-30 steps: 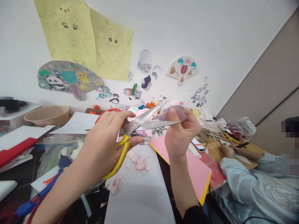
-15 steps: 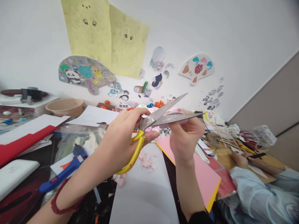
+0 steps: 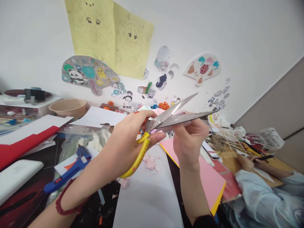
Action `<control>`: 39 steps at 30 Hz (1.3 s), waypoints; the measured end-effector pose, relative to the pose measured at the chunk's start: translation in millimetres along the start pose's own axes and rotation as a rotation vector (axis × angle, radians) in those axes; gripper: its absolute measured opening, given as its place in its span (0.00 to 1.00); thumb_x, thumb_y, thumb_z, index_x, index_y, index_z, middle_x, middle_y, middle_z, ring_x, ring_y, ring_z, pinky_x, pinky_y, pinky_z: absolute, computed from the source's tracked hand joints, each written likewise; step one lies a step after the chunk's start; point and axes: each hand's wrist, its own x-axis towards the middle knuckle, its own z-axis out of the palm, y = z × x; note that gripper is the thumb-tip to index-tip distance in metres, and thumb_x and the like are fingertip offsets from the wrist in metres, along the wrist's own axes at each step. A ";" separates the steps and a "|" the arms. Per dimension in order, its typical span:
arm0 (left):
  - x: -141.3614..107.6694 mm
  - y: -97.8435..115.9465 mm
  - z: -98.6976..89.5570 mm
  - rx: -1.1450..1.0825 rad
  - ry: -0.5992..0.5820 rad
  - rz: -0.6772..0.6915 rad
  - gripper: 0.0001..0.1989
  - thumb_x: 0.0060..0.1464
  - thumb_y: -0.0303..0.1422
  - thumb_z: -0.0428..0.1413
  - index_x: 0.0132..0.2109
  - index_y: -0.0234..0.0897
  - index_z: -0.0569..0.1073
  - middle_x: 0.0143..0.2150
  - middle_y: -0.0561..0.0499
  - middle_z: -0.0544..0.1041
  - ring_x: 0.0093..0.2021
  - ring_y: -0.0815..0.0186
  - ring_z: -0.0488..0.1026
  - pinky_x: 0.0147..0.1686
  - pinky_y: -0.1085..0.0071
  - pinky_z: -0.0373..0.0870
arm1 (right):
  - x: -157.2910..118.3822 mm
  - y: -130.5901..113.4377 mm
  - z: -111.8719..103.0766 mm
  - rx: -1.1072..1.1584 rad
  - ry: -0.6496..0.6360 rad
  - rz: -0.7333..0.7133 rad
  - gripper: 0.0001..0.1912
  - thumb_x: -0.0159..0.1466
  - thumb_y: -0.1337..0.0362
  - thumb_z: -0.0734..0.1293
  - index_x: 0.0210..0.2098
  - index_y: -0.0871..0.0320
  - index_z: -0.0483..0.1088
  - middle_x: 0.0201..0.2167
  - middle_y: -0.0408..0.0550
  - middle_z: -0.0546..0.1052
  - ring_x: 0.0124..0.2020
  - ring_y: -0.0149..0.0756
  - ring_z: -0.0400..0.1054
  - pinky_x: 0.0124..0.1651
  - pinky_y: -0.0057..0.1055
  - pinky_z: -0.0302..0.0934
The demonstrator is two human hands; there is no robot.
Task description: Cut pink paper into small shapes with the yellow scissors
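Note:
Large scissors [image 3: 155, 122] with yellow and red handles are in my left hand [image 3: 128, 139], fingers wrapped round the handles. Their blades stand apart and point right. Just behind the lower blade, my right hand [image 3: 190, 134] pinches a thin pale pink piece [image 3: 166, 128], mostly hidden by the blade and fingers; I cannot tell its material. Below both hands, small pink scraps [image 3: 151, 162] lie on a long white sheet [image 3: 147, 202].
A blue glue gun [image 3: 68, 174] and a white box-like device [image 3: 19, 177] lie left. A beige bowl [image 3: 67, 108] stands by the wall. Pink sheets [image 3: 209, 177] lie right, beside another person's hands [image 3: 248, 161] and sleeve. Wooden sticks [image 3: 228, 139] are scattered there.
The lower blade has tilted up and now covers more of the pink piece. The view has shifted slightly, and both hands keep their grip.

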 end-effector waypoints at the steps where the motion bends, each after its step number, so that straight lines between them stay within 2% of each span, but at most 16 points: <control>1: -0.2 -0.4 0.2 -0.007 0.002 0.007 0.15 0.66 0.40 0.57 0.54 0.38 0.72 0.43 0.53 0.78 0.41 0.63 0.73 0.42 0.68 0.65 | -0.1 -0.3 0.2 0.016 -0.007 0.001 0.06 0.60 0.65 0.77 0.36 0.47 0.83 0.33 0.37 0.84 0.35 0.31 0.76 0.41 0.30 0.73; 12: 0.1 1.8 2.8 -0.022 -0.014 0.033 0.12 0.66 0.39 0.56 0.52 0.38 0.72 0.39 0.54 0.77 0.36 0.66 0.71 0.38 0.70 0.64 | -0.9 3.1 4.9 0.020 0.062 -0.014 0.04 0.59 0.60 0.78 0.34 0.49 0.81 0.29 0.38 0.82 0.31 0.30 0.75 0.37 0.29 0.73; 18: -0.2 2.7 2.4 0.080 0.028 0.027 0.14 0.66 0.38 0.56 0.53 0.35 0.73 0.37 0.52 0.76 0.32 0.66 0.67 0.37 0.70 0.63 | -0.3 4.1 2.2 0.017 0.037 -0.012 0.05 0.60 0.61 0.78 0.36 0.47 0.82 0.31 0.37 0.83 0.33 0.31 0.76 0.40 0.31 0.74; 24: 0.1 3.8 1.1 0.111 0.034 0.052 0.12 0.65 0.36 0.57 0.51 0.35 0.74 0.34 0.55 0.73 0.28 0.68 0.63 0.33 0.72 0.61 | 1.0 2.0 -1.2 0.010 0.031 -0.013 0.05 0.59 0.63 0.78 0.35 0.47 0.82 0.29 0.36 0.82 0.31 0.30 0.73 0.37 0.29 0.71; 27: -0.4 3.0 0.7 0.127 0.033 0.074 0.10 0.65 0.35 0.57 0.49 0.35 0.74 0.32 0.56 0.72 0.27 0.69 0.61 0.32 0.72 0.59 | 1.6 -0.6 -1.9 0.011 0.023 -0.007 0.06 0.59 0.63 0.78 0.36 0.46 0.82 0.31 0.36 0.82 0.33 0.30 0.74 0.39 0.30 0.71; 39: 0.3 6.4 0.9 0.133 0.003 0.047 0.07 0.65 0.36 0.56 0.45 0.37 0.73 0.28 0.58 0.67 0.25 0.70 0.59 0.30 0.73 0.59 | 3.6 -2.4 -4.4 -0.038 0.014 -0.022 0.04 0.60 0.59 0.77 0.34 0.48 0.80 0.27 0.37 0.80 0.29 0.31 0.72 0.35 0.32 0.70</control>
